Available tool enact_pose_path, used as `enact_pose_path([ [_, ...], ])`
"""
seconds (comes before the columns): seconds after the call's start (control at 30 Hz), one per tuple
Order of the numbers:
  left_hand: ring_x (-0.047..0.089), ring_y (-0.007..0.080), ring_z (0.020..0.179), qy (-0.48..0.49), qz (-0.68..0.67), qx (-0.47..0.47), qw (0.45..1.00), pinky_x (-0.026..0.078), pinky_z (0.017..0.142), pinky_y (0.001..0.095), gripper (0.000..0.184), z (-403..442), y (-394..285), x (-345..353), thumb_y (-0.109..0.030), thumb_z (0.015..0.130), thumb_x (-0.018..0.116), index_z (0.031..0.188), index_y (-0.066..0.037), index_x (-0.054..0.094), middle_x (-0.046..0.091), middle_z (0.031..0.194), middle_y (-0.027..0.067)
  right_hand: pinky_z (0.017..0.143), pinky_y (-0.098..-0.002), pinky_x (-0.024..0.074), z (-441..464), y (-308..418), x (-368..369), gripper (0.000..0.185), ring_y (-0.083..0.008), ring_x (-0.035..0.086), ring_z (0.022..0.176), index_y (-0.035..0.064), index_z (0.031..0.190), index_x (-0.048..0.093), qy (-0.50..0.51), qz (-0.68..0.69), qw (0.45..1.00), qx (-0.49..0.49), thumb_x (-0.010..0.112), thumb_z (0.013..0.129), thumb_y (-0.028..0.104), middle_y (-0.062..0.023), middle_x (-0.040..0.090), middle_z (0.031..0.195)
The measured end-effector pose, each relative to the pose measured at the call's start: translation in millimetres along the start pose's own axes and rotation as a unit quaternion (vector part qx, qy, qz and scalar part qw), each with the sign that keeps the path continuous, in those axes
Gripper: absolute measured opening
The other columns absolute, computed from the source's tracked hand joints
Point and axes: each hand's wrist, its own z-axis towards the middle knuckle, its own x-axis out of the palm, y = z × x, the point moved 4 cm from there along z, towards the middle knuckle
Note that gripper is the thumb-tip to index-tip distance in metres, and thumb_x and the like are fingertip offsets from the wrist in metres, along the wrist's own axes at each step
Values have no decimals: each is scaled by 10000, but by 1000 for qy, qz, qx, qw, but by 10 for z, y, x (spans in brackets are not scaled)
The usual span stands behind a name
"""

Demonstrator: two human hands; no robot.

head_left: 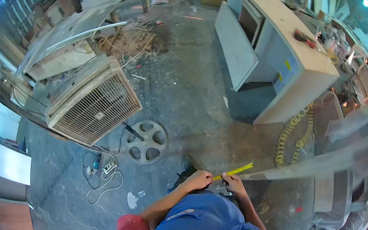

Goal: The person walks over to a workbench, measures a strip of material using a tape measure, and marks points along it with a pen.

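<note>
My left hand is closed around one end of a tape measure, whose yellow blade sticks out to the right in front of my body. My right hand is closed beside it, the thumb against the blade close to the left fist. The tape's case is hidden from view. From just beyond my right hand a long, pale, blurred strip stretches to the right; whether the hand touches it I cannot tell.
A caged fan with a round base stands at left. Near it lie a power strip and cables. A wooden cabinet bearing a screwdriver stands at right, above a coiled yellow hose. Debris lies further off.
</note>
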Motion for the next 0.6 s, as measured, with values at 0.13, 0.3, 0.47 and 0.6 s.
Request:
enact_pose_path([
  [0.13,665,343,793,-92,-23,-15,995,498,731,425,270,254,273,-923,-280,886,571,884,-47,708,693,842,171,485,-223,264,744,858,373,357,-33,367,544,107,704,573,-7,-29,987,-161,615,976,334,73,454,636],
  [0.3,653,320,688,-201,-78,-33,976,491,650,432,231,431,632,-1937,-277,852,596,841,-76,709,674,748,159,473,-223,245,1415,1775,893,306,-28,351,528,81,830,641,22,-50,991,-119,602,982,344,72,457,640],
  [0.47,643,292,659,-222,-134,-157,953,470,618,406,249,518,790,-2619,-293,869,603,838,-72,714,673,725,144,464,-216,259,2109,2170,1067,270,-32,372,509,56,992,695,60,-80,991,-93,569,992,294,53,485,642],
  [0.6,637,252,668,-259,-229,-106,932,463,628,374,281,834,905,-2912,-291,904,584,857,-43,708,662,719,147,442,-222,279,2851,2284,904,234,-40,405,503,67,1025,675,74,-47,996,-26,544,989,257,40,515,662],
])
